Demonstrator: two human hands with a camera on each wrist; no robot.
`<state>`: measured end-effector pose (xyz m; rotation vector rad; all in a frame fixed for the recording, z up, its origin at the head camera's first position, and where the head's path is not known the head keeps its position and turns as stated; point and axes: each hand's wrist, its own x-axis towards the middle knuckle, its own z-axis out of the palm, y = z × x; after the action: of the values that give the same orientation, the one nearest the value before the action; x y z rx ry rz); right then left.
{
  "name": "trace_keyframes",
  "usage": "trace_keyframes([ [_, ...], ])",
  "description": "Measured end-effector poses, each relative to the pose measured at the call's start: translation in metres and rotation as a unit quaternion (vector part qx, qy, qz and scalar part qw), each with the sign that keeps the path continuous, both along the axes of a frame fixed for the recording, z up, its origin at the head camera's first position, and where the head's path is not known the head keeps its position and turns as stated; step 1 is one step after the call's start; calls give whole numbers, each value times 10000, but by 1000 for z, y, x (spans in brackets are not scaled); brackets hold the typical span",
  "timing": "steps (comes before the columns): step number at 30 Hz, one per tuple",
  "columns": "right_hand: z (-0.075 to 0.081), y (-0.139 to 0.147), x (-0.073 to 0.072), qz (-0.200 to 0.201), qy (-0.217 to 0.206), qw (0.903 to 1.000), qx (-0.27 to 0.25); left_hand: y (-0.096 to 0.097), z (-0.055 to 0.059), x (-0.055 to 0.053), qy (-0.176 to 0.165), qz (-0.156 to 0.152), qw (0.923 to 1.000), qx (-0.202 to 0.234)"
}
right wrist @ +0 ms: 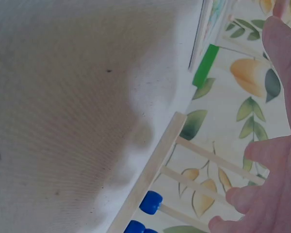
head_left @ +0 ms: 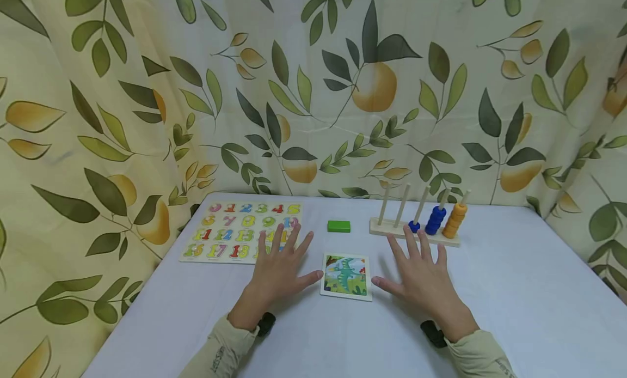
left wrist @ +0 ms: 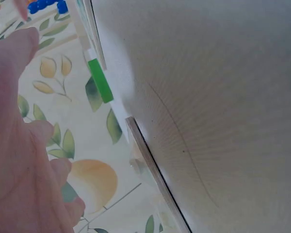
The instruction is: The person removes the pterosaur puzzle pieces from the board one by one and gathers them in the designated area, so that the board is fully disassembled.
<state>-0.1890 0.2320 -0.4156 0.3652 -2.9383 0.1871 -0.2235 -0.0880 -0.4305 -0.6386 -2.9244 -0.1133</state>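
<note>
Plainly, the leaf-patterned curtain (head_left: pixel 313 133) backs your workspace, and in front of it spreads the white table (head_left: pixel 539 302). The largest thing on it is the number board (head_left: pixel 235 228), lying flat at the far left; every place you can see on it looks filled, though your fingers hide its lower right part. To the right stands the bead rack (head_left: pixel 387 225), where the work looks only partly done: orange beads (head_left: pixel 454 223) fill most of the end peg, blue beads (head_left: pixel 434 220) stack on the next, a single blue bead (head_left: pixel 414 226) sits on the middle one, and two pegs are bare. Your left hand (head_left: pixel 279 272) and right hand (head_left: pixel 425 277) have their fingers straight and fanned, holding nothing; both wrist views suggest they are raised off the tabletop. Between your thumbs the picture card (head_left: pixel 346 276) lies flat and face up, its dinosaur scene seemingly whole; you cannot tell whether your left thumb touches its edge. Judging from this, no handling is under way. Smaller again, the green block (head_left: pixel 338 226) rests beyond the card, between board and rack, so it blocks neither thumb's way to the card.
</note>
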Motion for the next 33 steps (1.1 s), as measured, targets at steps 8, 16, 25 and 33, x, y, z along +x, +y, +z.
trace_keyframes([
  [8,0,1,0,-41,-62,10000,-63,3,0,-1,-308,-48,9995,-1],
  [16,8,0,-5,51,-111,9997,-214,4,-1,-6,-1005,-101,9949,17],
  [25,23,-8,-12,478,-268,9962,-678,13,8,-18,-1892,-375,9811,165],
  [33,37,-26,-23,1024,-407,9849,-1337,18,9,-21,-2313,-310,9722,169],
])
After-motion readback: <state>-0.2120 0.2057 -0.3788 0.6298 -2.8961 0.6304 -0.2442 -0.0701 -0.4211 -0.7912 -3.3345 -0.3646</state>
